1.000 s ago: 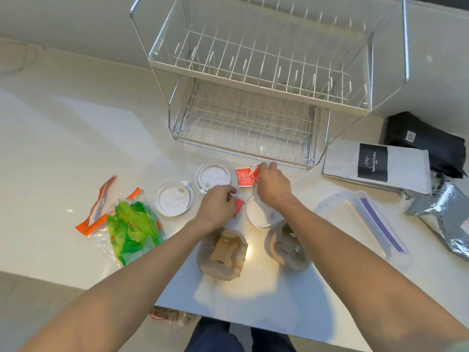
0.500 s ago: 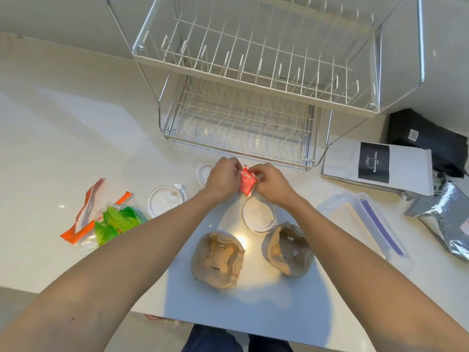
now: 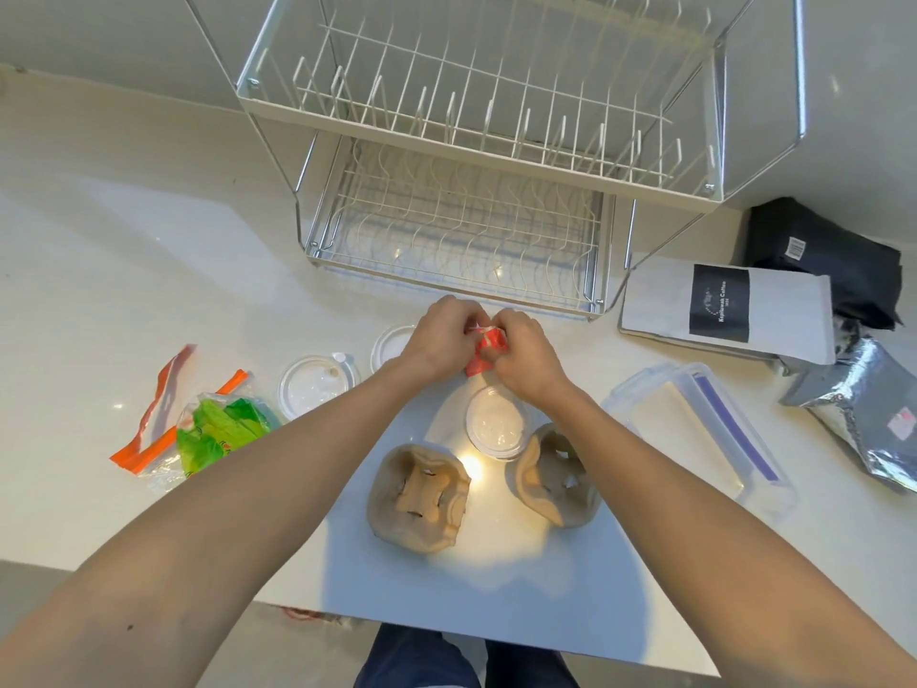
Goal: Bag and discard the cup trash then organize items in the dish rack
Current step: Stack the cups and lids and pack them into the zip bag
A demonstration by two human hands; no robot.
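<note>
Left hand [image 3: 441, 335] and right hand [image 3: 521, 352] pinch crumpled red-and-white packets [image 3: 489, 347] together.

Red sauce packets [image 3: 484, 350] are being bunched just before the empty two-tier dish rack [image 3: 476, 191]; clear lids [image 3: 317, 389] are lying flat mid-counter.

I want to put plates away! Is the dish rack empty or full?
Empty. The dish rack shows only bare white wires on both its top and bottom shelves; no plates or cups sit in it.
</note>
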